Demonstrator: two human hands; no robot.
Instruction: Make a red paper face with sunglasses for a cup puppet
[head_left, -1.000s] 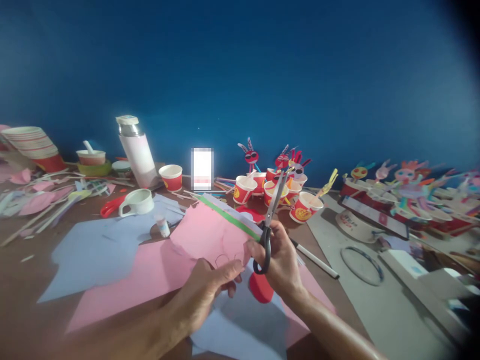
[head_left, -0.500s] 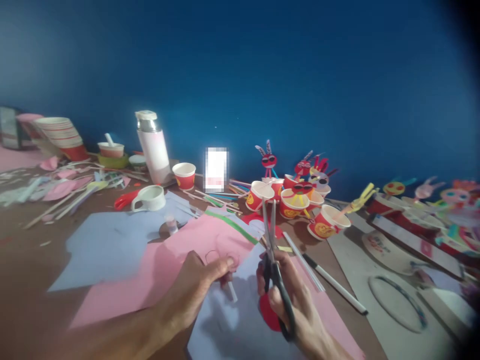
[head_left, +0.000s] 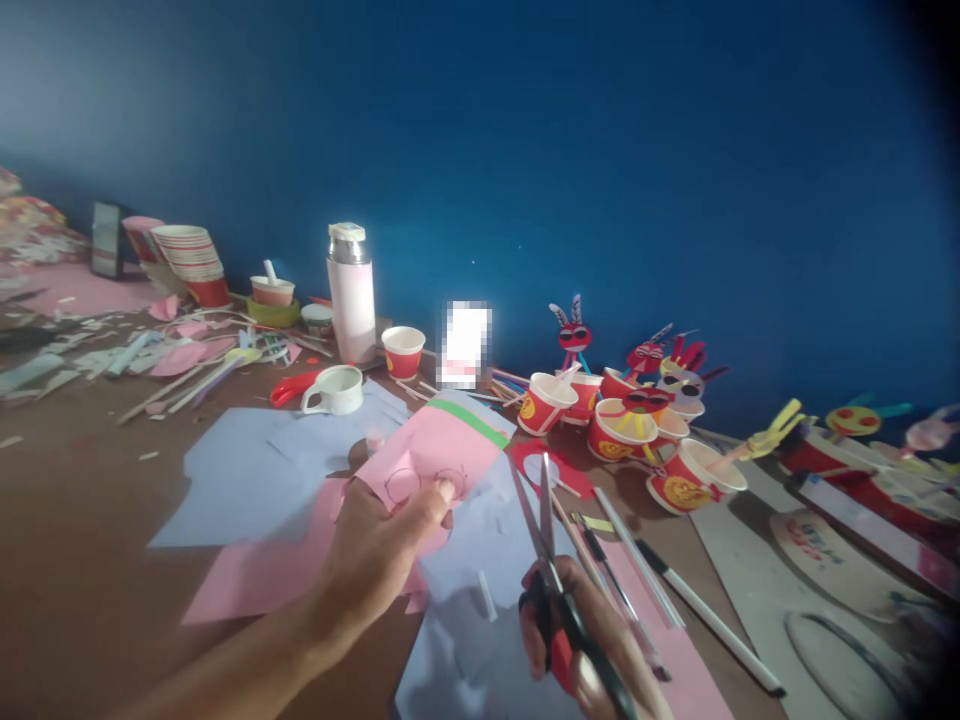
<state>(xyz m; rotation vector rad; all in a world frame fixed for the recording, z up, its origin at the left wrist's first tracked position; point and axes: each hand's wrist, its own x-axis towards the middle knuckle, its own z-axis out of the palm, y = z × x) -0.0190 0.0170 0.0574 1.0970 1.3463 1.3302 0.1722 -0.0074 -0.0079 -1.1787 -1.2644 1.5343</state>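
My left hand (head_left: 390,530) pinches a piece of pink paper (head_left: 420,450) with drawn outlines on it and a green strip across its far end. The thumb presses on the drawn shapes. In my right hand (head_left: 592,630) is a pair of black-handled scissors (head_left: 546,530), blades pointing away from me and slightly parted, a little to the right of the pink paper. Beneath both hands lie blue paper sheets (head_left: 457,660) and more pink sheets. A short white stick (head_left: 487,596) rests on the blue paper between the hands.
Red paper cups (head_left: 694,475) with puppet figures stand at the right. A marker (head_left: 712,620) and a pen (head_left: 611,560) lie beside my right hand. Farther back are a white thermos (head_left: 352,305), a red cup (head_left: 403,355), a white mug (head_left: 334,390) and paper scraps.
My left hand has lifted the pink paper with the green strip off the sheets and holds it tilted. My right hand with the scissors has moved lower. The view has shifted left.
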